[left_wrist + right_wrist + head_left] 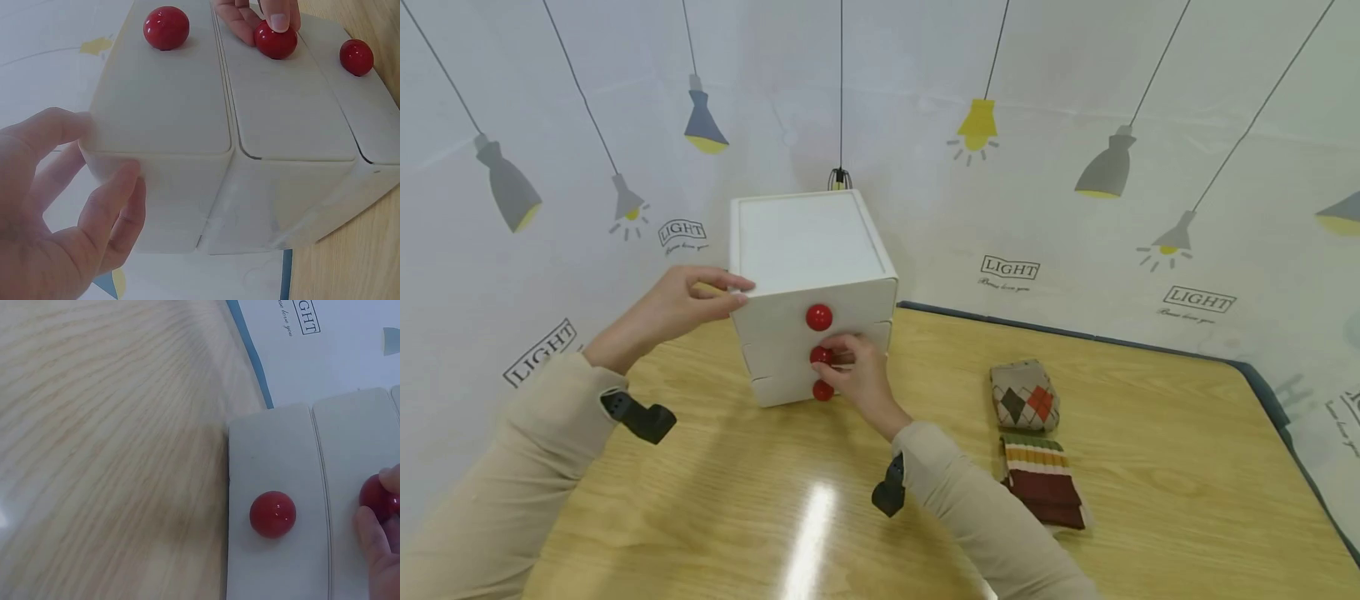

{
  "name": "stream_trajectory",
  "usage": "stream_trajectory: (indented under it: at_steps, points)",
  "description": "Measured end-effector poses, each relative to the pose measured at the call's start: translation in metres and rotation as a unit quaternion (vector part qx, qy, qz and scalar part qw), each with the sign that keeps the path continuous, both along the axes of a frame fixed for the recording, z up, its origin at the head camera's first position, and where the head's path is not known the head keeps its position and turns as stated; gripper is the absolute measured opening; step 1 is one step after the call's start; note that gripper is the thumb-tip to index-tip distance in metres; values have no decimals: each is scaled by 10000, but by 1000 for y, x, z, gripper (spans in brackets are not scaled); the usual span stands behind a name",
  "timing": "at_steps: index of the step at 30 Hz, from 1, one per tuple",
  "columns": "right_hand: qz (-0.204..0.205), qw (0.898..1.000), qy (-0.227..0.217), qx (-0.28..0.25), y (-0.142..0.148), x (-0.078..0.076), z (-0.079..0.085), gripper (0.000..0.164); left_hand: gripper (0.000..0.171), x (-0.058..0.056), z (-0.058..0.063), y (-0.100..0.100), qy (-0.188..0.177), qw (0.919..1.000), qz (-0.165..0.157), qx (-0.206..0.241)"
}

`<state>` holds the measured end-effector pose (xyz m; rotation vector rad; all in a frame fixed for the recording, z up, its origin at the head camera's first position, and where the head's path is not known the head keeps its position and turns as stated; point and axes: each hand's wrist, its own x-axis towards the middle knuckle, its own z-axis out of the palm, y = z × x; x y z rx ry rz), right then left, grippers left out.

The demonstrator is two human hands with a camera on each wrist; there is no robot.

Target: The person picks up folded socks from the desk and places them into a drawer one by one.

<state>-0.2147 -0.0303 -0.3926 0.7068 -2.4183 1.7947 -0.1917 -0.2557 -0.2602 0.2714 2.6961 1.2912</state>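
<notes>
A white drawer unit point(808, 242) with three drawers stands on the wooden table, each drawer front bearing a round red knob. My right hand point(863, 375) pinches the middle knob point(275, 41) between thumb and fingers. The top knob point(819, 317) and the bottom knob point(273, 514) are untouched. At the unit's upper left front corner, my left hand point(681, 304) grips the edge, fingers at the top and thumb on the side. All three drawer fronts look about flush in the left wrist view.
To the right on the table point(1165, 417) lie a folded argyle sock bundle point(1025, 396) and a folded striped cloth point(1043, 483), partly behind my right sleeve. A backdrop point(917, 192) printed with lamps rises behind the table's dark edge.
</notes>
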Motion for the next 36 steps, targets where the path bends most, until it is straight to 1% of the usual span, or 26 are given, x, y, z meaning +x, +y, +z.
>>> stream_trajectory:
  at_steps: [4, 8, 13, 17, 20, 23, 26, 32, 34, 36]
  points:
    - [14, 9999, 158, -20, 5, 6, -1, 23, 43, -1, 0, 1, 22, 10000, 5, 18]
    - [26, 9997, 213, -90, 13, 21, -5, 23, 44, -1, 0, 1, 14, 10000, 5, 13]
    - [75, 9999, 59, -119, 25, 47, -8, 25, 45, 0, 0, 2, 13, 10000, 67, -32]
    - [103, 9996, -221, -164, 35, 67, -9, 26, 45, 0, 0, 3, 30, 9999, 84, -47]
    - [145, 9985, -412, -326, 41, 80, -8, 26, 45, 0, 1, 3, 35, 10000, 76, -16]
    - [219, 9972, -490, -515, 46, 93, -6, 26, 45, 0, 1, 4, 34, 10000, 75, 1]
    - [262, 9962, -479, -685, 50, 104, -5, 26, 45, 1, 1, 4, 23, 10000, 61, 21]
    - [304, 9946, -394, -914, 56, 119, -9, 26, 47, 1, -1, 2, -4, 10000, 59, 24]
    - [351, 9937, -429, -970, 57, 122, -12, 25, 48, 1, -2, 2, -29, 10000, 67, 37]
    - [400, 9931, -552, -951, 58, 123, -14, 25, 48, 1, -3, 2, -38, 10000, 56, 61]
